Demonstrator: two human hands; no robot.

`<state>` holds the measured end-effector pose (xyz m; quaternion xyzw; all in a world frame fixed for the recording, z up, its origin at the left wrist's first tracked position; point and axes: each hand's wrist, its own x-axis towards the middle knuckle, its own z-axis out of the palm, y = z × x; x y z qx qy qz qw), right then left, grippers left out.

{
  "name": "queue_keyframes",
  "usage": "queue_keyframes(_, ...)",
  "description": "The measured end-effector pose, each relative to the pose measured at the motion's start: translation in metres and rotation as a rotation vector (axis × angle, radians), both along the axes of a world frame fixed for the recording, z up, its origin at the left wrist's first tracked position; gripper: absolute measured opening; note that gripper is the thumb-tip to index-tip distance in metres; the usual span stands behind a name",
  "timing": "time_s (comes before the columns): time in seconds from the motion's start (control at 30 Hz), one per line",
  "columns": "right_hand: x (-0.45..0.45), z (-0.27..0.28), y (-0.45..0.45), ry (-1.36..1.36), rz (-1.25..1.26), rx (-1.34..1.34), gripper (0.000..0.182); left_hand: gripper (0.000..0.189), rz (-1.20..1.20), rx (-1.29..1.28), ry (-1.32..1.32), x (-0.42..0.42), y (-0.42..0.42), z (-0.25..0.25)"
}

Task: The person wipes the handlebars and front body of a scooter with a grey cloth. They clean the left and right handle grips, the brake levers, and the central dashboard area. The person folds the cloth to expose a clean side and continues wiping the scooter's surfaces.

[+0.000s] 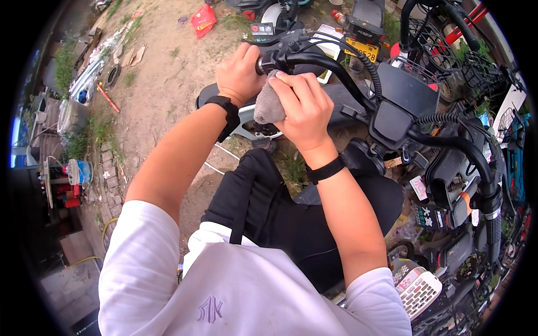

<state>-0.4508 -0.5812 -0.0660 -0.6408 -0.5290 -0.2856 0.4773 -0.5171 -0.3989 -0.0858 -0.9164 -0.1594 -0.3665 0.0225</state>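
Note:
My left hand point(238, 71) is wrapped around the left grip of a scooter's black handlebar point(332, 62). Close beside it, my right hand point(304, 107) pinches a grey-brown cloth point(270, 103) just below the bar's switch housing point(273, 62). The cloth is bunched, and its upper end appears to reach the bar near the left grip; my fingers partly hide it. Black cables and a ribbed conduit point(372, 69) run from the bar to the dark display panel point(394, 122). The right handlebar grip point(492, 235) is untouched at the right.
Parked scooters and a wire basket point(433, 46) crowd the upper right. A white perforated plastic basket point(420, 294) stands at lower right. On the dirt ground point(168, 80) lie a red plastic bag point(203, 21) and an orange-red stick point(108, 98). A blue bucket point(80, 171) stands at left.

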Motion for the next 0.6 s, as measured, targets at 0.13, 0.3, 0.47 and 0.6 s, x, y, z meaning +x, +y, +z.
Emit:
queue_keyframes(0.13, 0.002, -0.006, 0.005, -0.030, 0.010, 0.016, 0.036, 0.031, -0.011, -0.036, 0.009, -0.001, 0.003, -0.001)
queue_keyframes(0.3, -0.001, -0.004, 0.011, -0.056, 0.080, -0.061, 0.036, 0.024, 0.012, -0.001, 0.017, 0.000, 0.009, -0.006)
queue_keyframes(0.47, -0.005, 0.004, 0.025, -0.116, -0.024, -0.029, 0.035, 0.019, -0.066, -0.072, 0.044, -0.004, 0.012, -0.004)
queue_keyframes(0.6, 0.001, 0.029, 0.031, -0.040, -0.130, -0.074, 0.046, 0.020, -0.025, 0.140, 0.166, -0.002, 0.013, -0.008)
